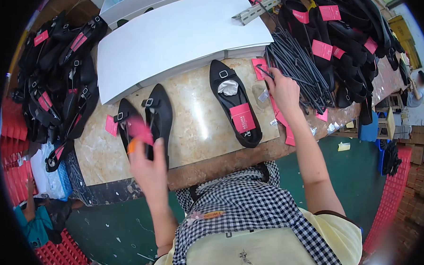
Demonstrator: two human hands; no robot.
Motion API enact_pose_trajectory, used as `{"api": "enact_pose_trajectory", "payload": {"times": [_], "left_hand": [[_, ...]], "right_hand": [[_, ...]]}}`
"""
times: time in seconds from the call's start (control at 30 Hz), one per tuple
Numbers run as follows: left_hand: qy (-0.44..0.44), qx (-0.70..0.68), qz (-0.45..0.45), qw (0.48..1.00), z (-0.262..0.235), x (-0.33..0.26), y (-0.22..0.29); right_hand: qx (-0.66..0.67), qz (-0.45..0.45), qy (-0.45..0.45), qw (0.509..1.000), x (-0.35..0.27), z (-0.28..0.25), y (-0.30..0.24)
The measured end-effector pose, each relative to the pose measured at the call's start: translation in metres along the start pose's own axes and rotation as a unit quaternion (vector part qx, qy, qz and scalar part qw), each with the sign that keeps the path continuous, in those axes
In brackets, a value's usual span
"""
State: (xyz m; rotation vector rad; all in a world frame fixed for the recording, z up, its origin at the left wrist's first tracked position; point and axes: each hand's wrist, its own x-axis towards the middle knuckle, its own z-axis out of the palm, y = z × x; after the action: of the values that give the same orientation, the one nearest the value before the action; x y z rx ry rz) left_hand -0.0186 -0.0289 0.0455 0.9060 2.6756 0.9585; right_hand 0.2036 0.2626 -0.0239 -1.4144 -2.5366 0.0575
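My left hand (148,171), blurred by motion, is closed at a pink card (140,131) above a pair of black pointed flats. Something orange shows at its fingers; I cannot make out what. The pair's left shoe (125,112) has a pink tag beside it, and the right shoe (159,106) stands upright next to it. To the right lies a single black flat (224,94) with a square buckle, white paper in the toe and a pink card inside. My right hand (285,89) pinches a thin black stick (264,71) at the edge of a pile of such sticks (299,67).
A white stack of sheets or boxes (179,37) covers the table's back. Black shoes with pink tags heap up at left (53,78) and right (350,41). Pink cards (289,135) lie near the right edge. Other people are at far left and far right.
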Motion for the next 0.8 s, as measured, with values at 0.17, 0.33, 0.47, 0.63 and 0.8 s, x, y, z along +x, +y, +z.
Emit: {"api": "enact_pose_trajectory", "payload": {"times": [0.17,0.33,0.47,0.63,0.8], "left_hand": [[-0.233,-0.080,0.057,0.967,0.101,0.009,0.064],[-0.211,-0.380,0.020,0.900,0.135,0.003,0.023],[-0.439,-0.646,-0.277,0.559,0.097,-0.006,0.028],[-0.293,-0.624,-0.261,0.676,0.068,0.002,0.023],[-0.208,-0.561,-0.152,0.787,0.086,0.008,0.000]], "right_hand": [[0.366,0.088,-0.016,0.926,-0.004,-0.030,-0.016],[0.640,0.115,-0.063,0.757,-0.057,-0.098,-0.019],[0.585,0.112,-0.057,0.801,-0.068,-0.093,-0.059],[0.498,0.025,-0.147,0.854,-0.083,-0.112,-0.099],[0.487,-0.008,-0.313,0.816,-0.086,-0.103,-0.116]]}}
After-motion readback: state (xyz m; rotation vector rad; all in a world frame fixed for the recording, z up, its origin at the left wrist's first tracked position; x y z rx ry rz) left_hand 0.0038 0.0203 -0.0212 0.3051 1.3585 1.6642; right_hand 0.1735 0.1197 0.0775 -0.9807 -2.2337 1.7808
